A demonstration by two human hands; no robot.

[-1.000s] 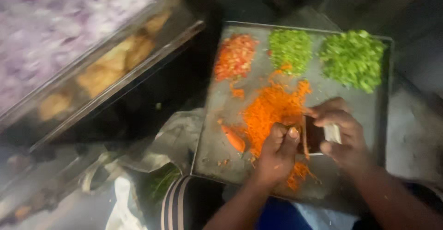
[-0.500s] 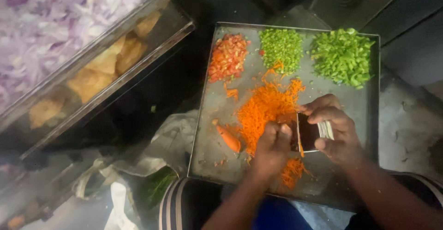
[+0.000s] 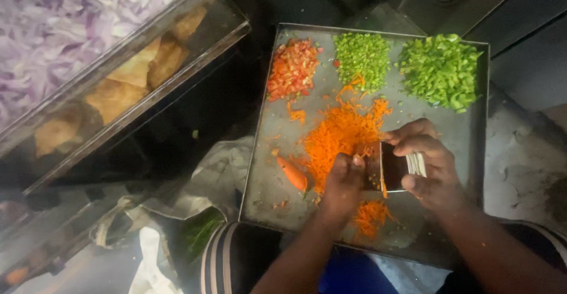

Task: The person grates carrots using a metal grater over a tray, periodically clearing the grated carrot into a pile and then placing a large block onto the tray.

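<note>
Small metal grater standing on edge near the middle of the metal tray, a little toward the near edge. Right hand wrapped around the grater from the right side, fingers curled over its top, thumb below. Left hand closed into a fist and pressed against the left face of the grater; probably pinching a piece of carrot, but hidden by the fingers, so cannot tell for sure.

Just beyond both hands, a big loose heap of grated carrot, spread toward the far edge. A smaller heap of orange shreds right under the wrists, close to the near edge. Left of the left hand, a carrot end piece lying flat on the tray, apart from the hand.

Along the far edge of the tray, three separate piles: chopped tomato at the far left corner, finely chopped green chilli in the middle, coarser chopped green pepper at the far right corner.

Left of the tray, a crumpled plastic bag. Further left, a glass case with fried pastries inside, and above it a mass of chopped purple onion.
</note>
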